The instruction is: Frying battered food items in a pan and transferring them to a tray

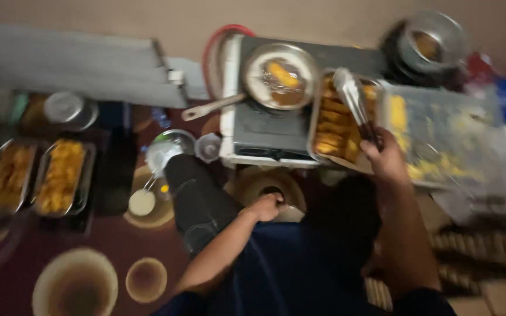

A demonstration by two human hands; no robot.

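A pan (pixel 280 76) sits on the stove (pixel 265 126) — a tray (pixel 338 126) just right, three trays (pixel 30 175) far left.

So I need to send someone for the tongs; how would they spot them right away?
Find the small stove at the top centre, with the frying pan on it. Just right of it sits a tray of golden fried pieces. The tongs hang over that tray, gripped by the right hand: the only long, shiny metal tool there.
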